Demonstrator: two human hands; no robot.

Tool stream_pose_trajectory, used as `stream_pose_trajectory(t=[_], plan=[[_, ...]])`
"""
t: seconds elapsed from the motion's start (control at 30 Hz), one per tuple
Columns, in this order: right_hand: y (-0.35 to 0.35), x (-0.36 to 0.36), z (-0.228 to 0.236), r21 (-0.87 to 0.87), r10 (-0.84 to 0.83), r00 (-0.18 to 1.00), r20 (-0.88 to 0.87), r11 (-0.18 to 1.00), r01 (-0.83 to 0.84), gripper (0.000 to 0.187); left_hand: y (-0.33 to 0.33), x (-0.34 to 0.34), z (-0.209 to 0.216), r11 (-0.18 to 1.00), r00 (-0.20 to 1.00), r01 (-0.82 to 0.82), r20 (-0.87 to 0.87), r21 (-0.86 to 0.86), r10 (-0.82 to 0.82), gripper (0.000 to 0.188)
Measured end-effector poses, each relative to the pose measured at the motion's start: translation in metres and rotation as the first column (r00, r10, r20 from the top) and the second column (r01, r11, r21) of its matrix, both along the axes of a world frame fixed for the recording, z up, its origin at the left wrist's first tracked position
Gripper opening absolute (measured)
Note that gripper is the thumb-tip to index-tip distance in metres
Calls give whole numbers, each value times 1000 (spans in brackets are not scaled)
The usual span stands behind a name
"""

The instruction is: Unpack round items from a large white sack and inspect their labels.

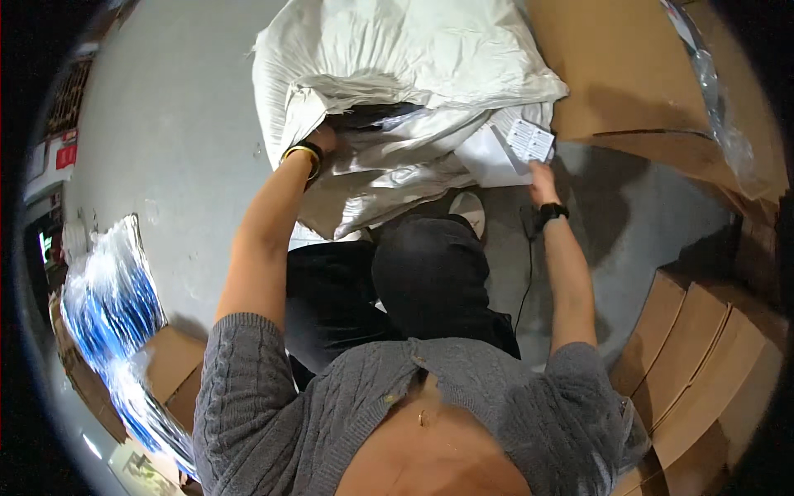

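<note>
A large white woven sack point(405, 50) lies in front of me, its mouth gaping toward me. Dark and pale contents point(389, 114) show inside the opening. My left hand point(325, 140) is at the left end of the mouth, against the sack's edge; its fingers are hidden by the fabric. To the right, my right hand point(542, 183) is closed on the lower edge of some white papers point(494, 157). On top of them is a small white card point(529, 140) printed in rows. The papers are held against or just over the sack's right side.
Brown cardboard point(612, 74) rises at the far right with clear plastic point(715, 99) along it. Folded cartons point(686, 347) stand at the lower right. On the left are blue items in clear plastic wrap point(116, 298) and a brown box point(174, 360). A thin dark cord point(529, 277) hangs near my right wrist.
</note>
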State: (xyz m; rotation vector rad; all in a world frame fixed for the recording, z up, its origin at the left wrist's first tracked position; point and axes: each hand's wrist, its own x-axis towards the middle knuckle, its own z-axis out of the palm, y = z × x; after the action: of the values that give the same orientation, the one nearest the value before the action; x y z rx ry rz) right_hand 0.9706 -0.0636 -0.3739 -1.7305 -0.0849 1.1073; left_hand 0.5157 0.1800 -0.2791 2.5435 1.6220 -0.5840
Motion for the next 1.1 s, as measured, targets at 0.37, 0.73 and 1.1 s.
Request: stream_pose_trajectory(t=[0.37,0.73,1.1], plan=[[1,-8,81,-238,425,461,779,880,-411,68,12,28,-11,987,961,-110,239,-121,136,45],[-33,-60,107,9,422,790,445,880,-475,51,20,48,-42,973,968,-138,183,-184,172,51],[-25,-100,154,-35,483,743,462,848,-529,44,26,24,-47,964,970,-148,156,-221,185,57]])
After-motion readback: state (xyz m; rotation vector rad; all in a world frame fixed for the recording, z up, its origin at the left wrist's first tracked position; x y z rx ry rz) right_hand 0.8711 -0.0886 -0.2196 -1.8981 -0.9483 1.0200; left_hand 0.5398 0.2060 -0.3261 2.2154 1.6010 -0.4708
